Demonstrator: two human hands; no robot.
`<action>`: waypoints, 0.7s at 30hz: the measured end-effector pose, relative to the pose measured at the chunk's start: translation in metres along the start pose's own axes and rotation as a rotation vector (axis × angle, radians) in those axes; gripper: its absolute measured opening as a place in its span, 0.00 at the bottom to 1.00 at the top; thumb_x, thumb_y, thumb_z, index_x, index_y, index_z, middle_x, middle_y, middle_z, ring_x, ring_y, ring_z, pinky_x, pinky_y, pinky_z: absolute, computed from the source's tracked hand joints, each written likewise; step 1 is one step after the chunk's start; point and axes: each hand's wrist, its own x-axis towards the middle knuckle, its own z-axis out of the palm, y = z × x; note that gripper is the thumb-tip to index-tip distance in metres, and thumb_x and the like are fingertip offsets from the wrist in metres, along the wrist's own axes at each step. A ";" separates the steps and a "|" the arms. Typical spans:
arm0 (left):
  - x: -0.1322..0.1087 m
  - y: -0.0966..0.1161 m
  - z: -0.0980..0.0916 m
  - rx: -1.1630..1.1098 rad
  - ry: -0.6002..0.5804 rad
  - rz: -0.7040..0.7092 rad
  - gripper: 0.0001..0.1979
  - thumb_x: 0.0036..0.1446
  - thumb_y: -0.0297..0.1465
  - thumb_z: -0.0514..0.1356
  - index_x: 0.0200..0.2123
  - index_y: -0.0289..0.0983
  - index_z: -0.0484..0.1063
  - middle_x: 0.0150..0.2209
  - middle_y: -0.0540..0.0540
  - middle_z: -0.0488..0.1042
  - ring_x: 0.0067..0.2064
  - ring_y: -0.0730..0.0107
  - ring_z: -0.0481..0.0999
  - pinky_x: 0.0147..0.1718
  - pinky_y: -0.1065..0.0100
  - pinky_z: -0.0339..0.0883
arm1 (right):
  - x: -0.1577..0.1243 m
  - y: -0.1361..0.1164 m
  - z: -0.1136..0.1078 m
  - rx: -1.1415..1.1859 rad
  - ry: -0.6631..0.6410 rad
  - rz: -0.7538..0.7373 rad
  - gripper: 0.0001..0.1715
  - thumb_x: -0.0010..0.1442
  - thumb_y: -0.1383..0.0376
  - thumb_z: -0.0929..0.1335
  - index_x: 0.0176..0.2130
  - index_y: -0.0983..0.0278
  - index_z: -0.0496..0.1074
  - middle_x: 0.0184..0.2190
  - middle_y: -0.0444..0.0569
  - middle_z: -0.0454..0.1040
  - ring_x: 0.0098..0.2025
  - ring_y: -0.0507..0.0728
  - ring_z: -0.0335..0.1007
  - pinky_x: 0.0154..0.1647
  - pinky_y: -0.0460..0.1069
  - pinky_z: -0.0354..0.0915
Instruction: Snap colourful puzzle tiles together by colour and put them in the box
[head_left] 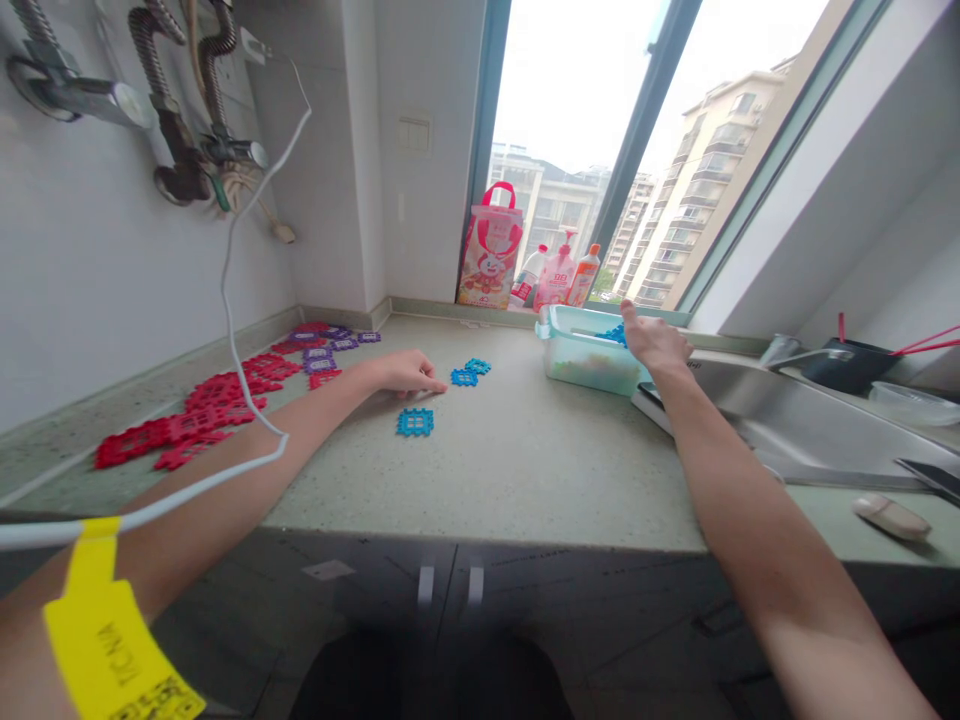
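My left hand (405, 372) lies on the countertop (525, 470) with fingers curled together, its tips right beside two small blue lattice tiles (470, 373). A third blue tile (415, 422) lies just in front of that hand. My right hand (654, 340) reaches into a clear plastic tub (581, 358) and is closed over blue tiles (616, 334) inside it. Whether the left fingers pinch anything is not visible.
Rows of red tiles (187, 415) and purple tiles (326, 350) lie along the left wall. A steel sink (795, 420) with a tap sits right. A pink bag (491, 250) and bottles (562, 275) stand at the window. A white cable (232, 330) hangs over my left arm.
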 end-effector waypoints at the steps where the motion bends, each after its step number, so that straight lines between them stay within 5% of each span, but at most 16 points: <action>1: 0.001 -0.001 0.000 -0.002 0.002 0.001 0.24 0.47 0.55 0.67 0.24 0.40 0.69 0.18 0.52 0.66 0.21 0.68 0.69 0.21 0.68 0.55 | -0.001 -0.002 -0.001 0.011 0.009 0.039 0.59 0.64 0.28 0.48 0.50 0.65 0.83 0.45 0.71 0.79 0.54 0.79 0.72 0.55 0.74 0.63; 5: 0.001 -0.002 0.001 -0.014 -0.002 0.018 0.24 0.46 0.55 0.67 0.25 0.40 0.70 0.18 0.51 0.68 0.21 0.68 0.69 0.21 0.68 0.54 | -0.002 -0.004 -0.004 0.073 0.037 0.159 0.56 0.66 0.29 0.47 0.46 0.60 0.84 0.48 0.66 0.79 0.55 0.76 0.72 0.58 0.72 0.61; 12: -0.003 0.001 0.000 -0.024 -0.004 0.012 0.25 0.46 0.56 0.67 0.25 0.39 0.70 0.18 0.50 0.70 0.19 0.70 0.67 0.20 0.68 0.52 | 0.002 0.010 -0.002 0.189 0.148 0.046 0.53 0.70 0.36 0.43 0.48 0.59 0.82 0.43 0.59 0.81 0.50 0.71 0.74 0.55 0.68 0.64; 21: 0.000 -0.004 0.001 -0.027 0.007 0.030 0.26 0.47 0.57 0.67 0.24 0.40 0.70 0.18 0.51 0.69 0.19 0.70 0.67 0.20 0.68 0.54 | -0.020 0.006 0.011 -0.018 0.219 -0.233 0.22 0.64 0.49 0.65 0.42 0.61 0.82 0.40 0.58 0.82 0.43 0.68 0.75 0.46 0.59 0.68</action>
